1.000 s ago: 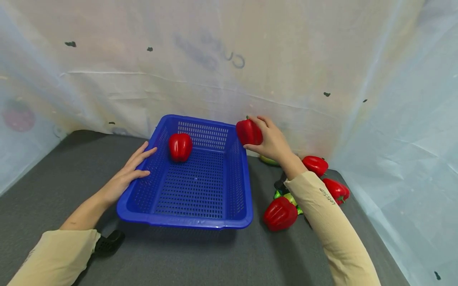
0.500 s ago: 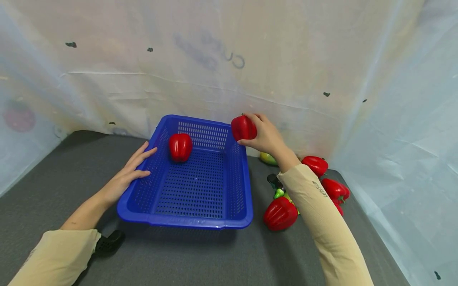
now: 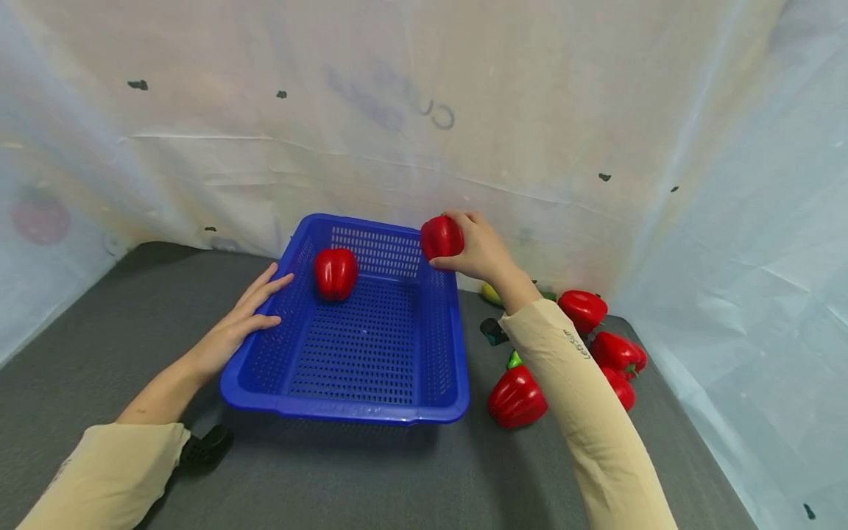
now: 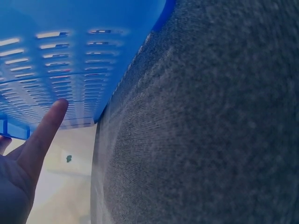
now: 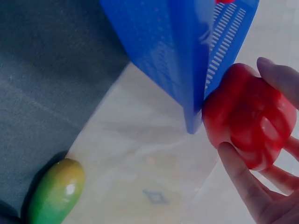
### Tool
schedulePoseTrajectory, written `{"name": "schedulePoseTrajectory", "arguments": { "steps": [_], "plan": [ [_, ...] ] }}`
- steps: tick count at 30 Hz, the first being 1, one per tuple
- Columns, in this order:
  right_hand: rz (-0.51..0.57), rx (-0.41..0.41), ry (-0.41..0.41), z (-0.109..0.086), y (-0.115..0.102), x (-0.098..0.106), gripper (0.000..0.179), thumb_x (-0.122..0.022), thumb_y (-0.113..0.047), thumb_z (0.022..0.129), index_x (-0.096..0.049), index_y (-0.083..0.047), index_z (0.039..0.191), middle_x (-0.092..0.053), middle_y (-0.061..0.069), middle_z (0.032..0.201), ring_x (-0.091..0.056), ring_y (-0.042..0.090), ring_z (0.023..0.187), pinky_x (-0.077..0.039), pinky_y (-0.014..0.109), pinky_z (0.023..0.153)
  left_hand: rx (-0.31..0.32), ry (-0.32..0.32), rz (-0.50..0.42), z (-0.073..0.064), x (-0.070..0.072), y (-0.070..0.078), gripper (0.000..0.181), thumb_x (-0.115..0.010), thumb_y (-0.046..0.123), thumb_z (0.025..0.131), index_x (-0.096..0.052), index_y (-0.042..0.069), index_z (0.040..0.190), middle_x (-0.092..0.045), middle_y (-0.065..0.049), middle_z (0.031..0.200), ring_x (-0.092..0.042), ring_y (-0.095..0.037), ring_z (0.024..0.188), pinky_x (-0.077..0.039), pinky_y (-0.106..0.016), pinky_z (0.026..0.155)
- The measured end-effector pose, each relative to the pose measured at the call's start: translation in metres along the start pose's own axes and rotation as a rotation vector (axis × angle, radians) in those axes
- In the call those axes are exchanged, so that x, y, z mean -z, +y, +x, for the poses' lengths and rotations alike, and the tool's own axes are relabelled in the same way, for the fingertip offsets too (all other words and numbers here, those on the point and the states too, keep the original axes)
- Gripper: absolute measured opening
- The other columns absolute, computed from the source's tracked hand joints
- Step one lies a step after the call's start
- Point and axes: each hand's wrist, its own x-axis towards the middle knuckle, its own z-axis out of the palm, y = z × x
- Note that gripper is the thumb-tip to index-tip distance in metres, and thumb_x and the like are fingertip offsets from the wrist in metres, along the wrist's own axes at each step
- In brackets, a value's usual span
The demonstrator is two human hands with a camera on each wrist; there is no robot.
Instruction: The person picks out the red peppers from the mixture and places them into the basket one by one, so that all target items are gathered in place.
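A red bell pepper [image 3: 442, 238] is held by my right hand [image 3: 482, 252], fingers and thumb round it, over the far right corner of the blue plastic basket [image 3: 344, 414]. The right wrist view shows this held pepper [image 5: 250, 119] beside the basket's rim. Inside the basket, another red bell pepper [image 3: 336, 273] lies near the far left. My left hand [image 3: 232, 331] rests against the basket's left side with fairly straight fingers. In the left wrist view one finger [image 4: 46, 128] lies along the slotted outer wall [image 4: 70, 93].
Several red bell peppers [image 3: 582, 310] lie right of the basket, partly hidden by my sleeve. A yellow-green fruit [image 5: 56, 191], a dark item [image 3: 493, 331] and a bright green piece [image 3: 514, 360] are near them. Plastic sheeting [image 3: 530, 110] hangs behind the grey surface [image 3: 318, 478].
My right hand has moved left with the pepper, from the basket's right edge to over its far right corner. The left hand and the basket have stayed nearly still.
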Motion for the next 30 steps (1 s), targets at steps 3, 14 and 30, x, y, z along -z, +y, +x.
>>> {"name": "schedulePoseTrajectory", "arguments": {
  "steps": [3,14,30],
  "plan": [
    [0.003,-0.01,-0.01,0.002,-0.005,-0.001,0.085,-0.078,-0.038,0.075,-0.037,-0.015,0.146,-0.042,0.014,0.143,-0.047,0.033,0.124,-0.051,0.049,0.092,-0.002,0.0,-0.003,0.0,0.0,0.0,0.059,-0.04,0.015,0.1,-0.017,0.014,0.154,0.017,0.0,0.161,0.015,-0.044,0.143,-0.011,-0.079,0.099],
    [0.039,-0.011,-0.041,0.009,-0.013,-0.013,0.084,-0.078,-0.035,0.075,-0.038,-0.014,0.146,-0.043,0.015,0.142,-0.046,0.033,0.125,-0.05,0.048,0.093,-0.013,-0.008,-0.013,0.0,-0.001,0.0,0.058,-0.039,0.015,0.1,-0.017,0.013,0.154,0.018,-0.001,0.16,0.009,-0.047,0.142,-0.016,-0.078,0.098],
    [0.033,-0.077,-0.068,0.018,-0.036,-0.03,0.085,-0.079,-0.033,0.075,-0.038,-0.011,0.146,-0.048,0.015,0.136,-0.049,0.032,0.121,-0.051,0.045,0.091,-0.018,0.002,-0.019,0.001,-0.001,0.001,0.059,-0.041,0.014,0.1,-0.018,0.01,0.154,0.017,-0.001,0.161,0.014,-0.043,0.143,-0.011,-0.077,0.1]
  ]
}}
